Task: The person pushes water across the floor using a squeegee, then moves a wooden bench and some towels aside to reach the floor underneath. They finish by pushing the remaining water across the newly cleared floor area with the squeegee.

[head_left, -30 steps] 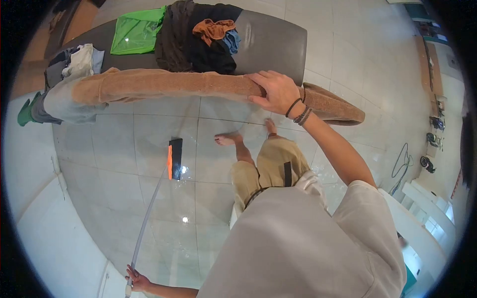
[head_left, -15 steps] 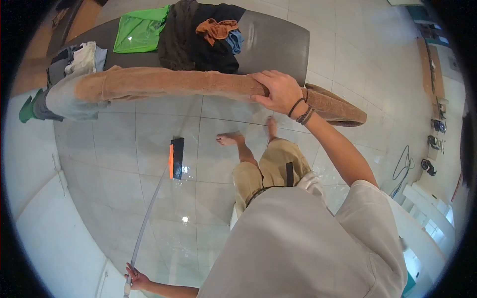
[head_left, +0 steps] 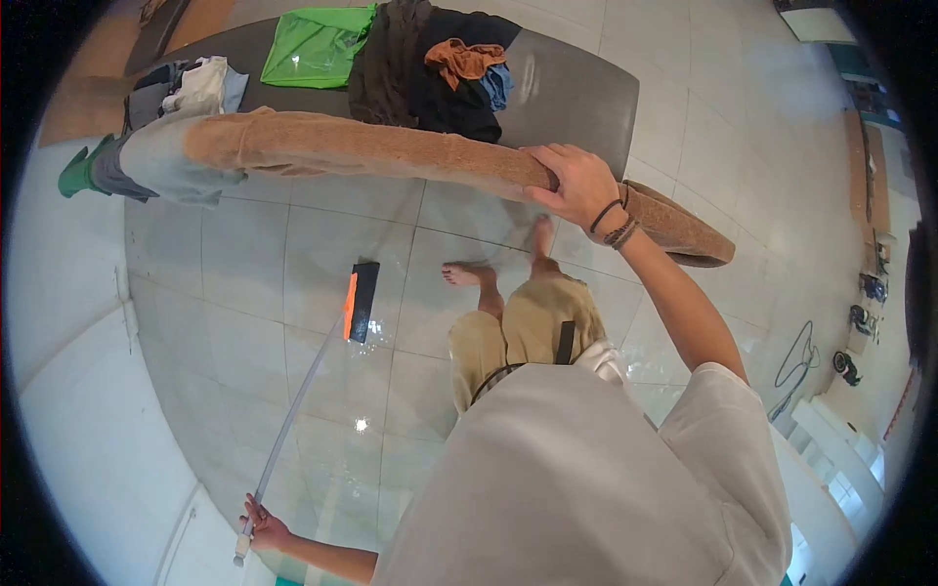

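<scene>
My right hand (head_left: 578, 186) is closed over a long brown towel-like cloth (head_left: 362, 146) that hangs in a narrow curved strip at about waist height; its support is hidden. Grey and green cloths (head_left: 83, 171) hang farther left along the same line. Low on the left, my left hand (head_left: 264, 527) grips the pale pole of a floor squeegee (head_left: 363, 303) near its upper end. The squeegee's black and orange head lies on the wet tiles, left of my bare feet (head_left: 469, 273).
A dark grey padded bench (head_left: 576, 88) stands beyond the brown cloth, bearing a green bag-like item (head_left: 318, 47) and several garments. A white wall (head_left: 98, 371) runs along the left. A cable (head_left: 799, 356) lies on the floor at right.
The view has shifted slightly, so the bench and cloth appear farther right. Both hands keep their holds. The squeegee head has tilted a little.
</scene>
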A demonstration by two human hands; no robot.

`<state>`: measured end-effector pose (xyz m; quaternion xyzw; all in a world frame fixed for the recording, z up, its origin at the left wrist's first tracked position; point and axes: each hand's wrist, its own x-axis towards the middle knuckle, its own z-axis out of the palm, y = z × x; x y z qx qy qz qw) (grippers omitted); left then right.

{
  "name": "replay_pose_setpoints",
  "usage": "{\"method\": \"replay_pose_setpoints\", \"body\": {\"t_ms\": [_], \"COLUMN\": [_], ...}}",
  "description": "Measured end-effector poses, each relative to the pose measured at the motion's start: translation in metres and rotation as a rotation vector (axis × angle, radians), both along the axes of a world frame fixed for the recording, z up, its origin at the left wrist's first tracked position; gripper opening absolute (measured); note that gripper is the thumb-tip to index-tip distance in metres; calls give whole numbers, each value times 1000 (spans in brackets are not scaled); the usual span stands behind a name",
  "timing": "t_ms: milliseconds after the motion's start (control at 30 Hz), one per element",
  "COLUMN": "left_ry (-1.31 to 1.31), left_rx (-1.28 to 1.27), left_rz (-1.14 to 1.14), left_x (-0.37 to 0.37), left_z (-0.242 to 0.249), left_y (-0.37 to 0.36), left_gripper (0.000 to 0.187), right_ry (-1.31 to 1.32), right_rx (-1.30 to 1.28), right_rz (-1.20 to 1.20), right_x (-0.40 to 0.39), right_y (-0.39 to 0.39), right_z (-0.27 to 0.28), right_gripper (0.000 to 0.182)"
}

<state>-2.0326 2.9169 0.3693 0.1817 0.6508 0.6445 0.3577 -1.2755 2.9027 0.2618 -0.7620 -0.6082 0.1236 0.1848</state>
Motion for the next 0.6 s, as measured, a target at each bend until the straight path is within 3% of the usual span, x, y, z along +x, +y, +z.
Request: {"method": "replay_pose_setpoints", "body": {"t_ms": [33,100,333,600], "left_ry": [4,-36,-14,19], "left_rx": [1,88,28,43], "left_rz": [-2,-296,76,-35], "left_x": [-6,-16,13,6], "left_z": [-3,-3,-1,-6], "left_y": [-3,-11,-4,-14], "left_gripper": [28,30,39,42], "right_ry": [-6,-3,4,10], "right_rx": [14,24,5,0], "right_rz": [1,5,-5,-19], "right_x": [2,1,2,-4], "right_y": [0,-2,0,6], "right_z": [-2,-4,2,5], "right_gripper": [40,40,37,36]}}
